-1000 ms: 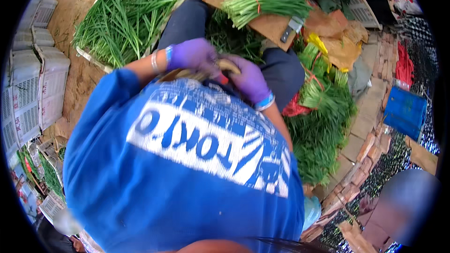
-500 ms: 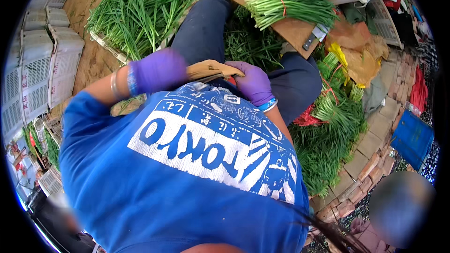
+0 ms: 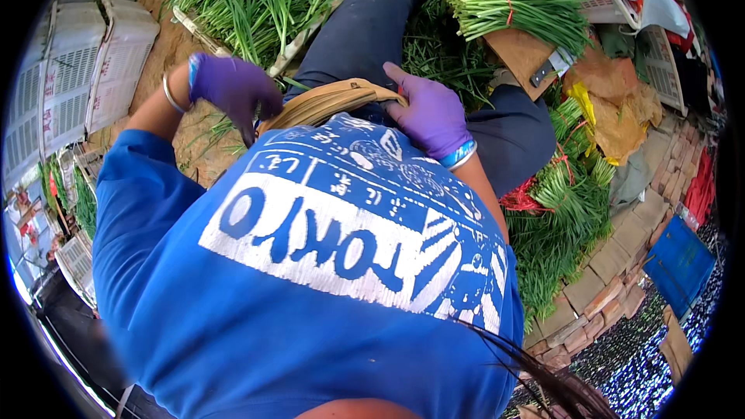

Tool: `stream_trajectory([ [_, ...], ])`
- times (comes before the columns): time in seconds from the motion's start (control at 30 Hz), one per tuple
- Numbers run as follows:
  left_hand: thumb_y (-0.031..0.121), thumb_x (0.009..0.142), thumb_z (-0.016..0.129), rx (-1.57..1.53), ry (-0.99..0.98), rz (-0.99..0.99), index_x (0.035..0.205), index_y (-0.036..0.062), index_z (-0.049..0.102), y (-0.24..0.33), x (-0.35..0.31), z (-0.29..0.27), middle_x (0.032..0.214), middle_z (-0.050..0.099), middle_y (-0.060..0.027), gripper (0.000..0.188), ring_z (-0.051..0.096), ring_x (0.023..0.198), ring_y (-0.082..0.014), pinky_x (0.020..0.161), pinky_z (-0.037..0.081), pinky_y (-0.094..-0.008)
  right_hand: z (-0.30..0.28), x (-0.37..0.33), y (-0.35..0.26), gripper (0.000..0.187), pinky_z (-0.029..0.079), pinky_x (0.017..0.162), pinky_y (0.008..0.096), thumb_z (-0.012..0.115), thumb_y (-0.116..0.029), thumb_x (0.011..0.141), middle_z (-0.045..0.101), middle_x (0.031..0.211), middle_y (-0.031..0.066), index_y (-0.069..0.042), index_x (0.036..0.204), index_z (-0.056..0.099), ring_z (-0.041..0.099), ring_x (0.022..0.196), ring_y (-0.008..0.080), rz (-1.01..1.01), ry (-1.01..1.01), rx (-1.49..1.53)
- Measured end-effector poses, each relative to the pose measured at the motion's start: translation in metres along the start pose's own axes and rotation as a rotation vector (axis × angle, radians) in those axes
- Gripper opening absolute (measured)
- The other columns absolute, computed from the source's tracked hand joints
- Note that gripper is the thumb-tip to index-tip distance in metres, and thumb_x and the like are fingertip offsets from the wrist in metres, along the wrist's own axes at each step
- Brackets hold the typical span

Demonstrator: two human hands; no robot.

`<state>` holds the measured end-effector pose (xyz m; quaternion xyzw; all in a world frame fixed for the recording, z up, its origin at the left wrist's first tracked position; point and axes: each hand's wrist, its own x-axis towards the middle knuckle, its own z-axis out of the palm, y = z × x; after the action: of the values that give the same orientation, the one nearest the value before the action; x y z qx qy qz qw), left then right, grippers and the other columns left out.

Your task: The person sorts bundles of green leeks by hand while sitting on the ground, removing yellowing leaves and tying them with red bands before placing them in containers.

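A tan waist bag (image 3: 334, 101) lies across my lap at the hem of my blue shirt, a zip-like seam along its top. My left hand (image 3: 237, 93), in a purple glove, hovers by the bag's left end with fingers curved and apart, gripping nothing visible. At the other end is my right hand (image 3: 431, 112), also gloved in purple. Its thumb and finger are spread, and the lower fingertips touch or nearly touch the bag's edge. What lies inside the bag is hidden.
Loose green stalks fill a crate (image 3: 291, 50) at the far left. A tied bundle (image 3: 516, 12) rests on a wooden board (image 3: 524, 50) beside a knife (image 3: 543, 71). More bundles (image 3: 570, 225) lie to my right near a blue panel (image 3: 680, 264). White crates (image 3: 124, 62) stand left.
My left hand has moved left, off the bag, and its fingers have come apart. My right hand has loosened, its thumb now lifted. More of the bag shows between them.
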<state>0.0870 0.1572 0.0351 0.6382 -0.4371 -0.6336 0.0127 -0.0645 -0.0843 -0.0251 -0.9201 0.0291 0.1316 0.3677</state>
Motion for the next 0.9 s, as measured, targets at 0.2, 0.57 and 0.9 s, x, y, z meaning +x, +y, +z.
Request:
stream_trajectory([
  [0.2, 0.023, 0.085, 0.052, -0.288, 1.645, 0.247, 0.113, 0.0047, 0.050, -0.141, -0.108, -0.013, 0.076, 0.058, -0.0054, 0.034, 0.051, 0.061, -0.0113, 0.055, 0.043, -0.0207, -0.004, -0.001, -0.014, 0.056, 0.039, 0.085, 0.0347, 0.065, -0.020, 0.068, 0.057, 0.103, 0.0062, -0.016, 0.121, 0.049, 0.055, 0.087, 0.0219, -0.521, 0.034, -0.226],
  [0.57, 0.040, 0.075, 0.061, -0.109, 0.840, -0.079, 0.077, 0.0044, 0.060, 0.042, 0.066, 0.041, 0.070, 0.059, -0.0154, 0.035, 0.058, 0.068, -0.0326, 0.060, 0.045, -0.0381, 0.036, 0.013, -0.005, 0.029, 0.038, 0.092, 0.0383, 0.053, -0.013, 0.073, 0.057, 0.094, -0.0033, -0.017, 0.101, 0.061, 0.053, 0.084, 0.0129, -0.737, 0.527, -0.386],
  [0.9, 0.031, 0.072, 0.071, -0.371, 0.552, 0.067, 0.083, 0.0020, 0.061, 0.013, 0.077, 0.033, 0.069, 0.057, -0.0027, 0.032, 0.050, 0.062, -0.0094, 0.057, 0.041, -0.0226, 0.032, -0.006, 0.001, 0.013, 0.031, 0.100, 0.0430, 0.055, -0.012, 0.071, 0.054, 0.074, -0.0046, -0.017, 0.081, 0.062, 0.054, 0.083, 0.0112, -0.847, 0.382, -0.463],
])
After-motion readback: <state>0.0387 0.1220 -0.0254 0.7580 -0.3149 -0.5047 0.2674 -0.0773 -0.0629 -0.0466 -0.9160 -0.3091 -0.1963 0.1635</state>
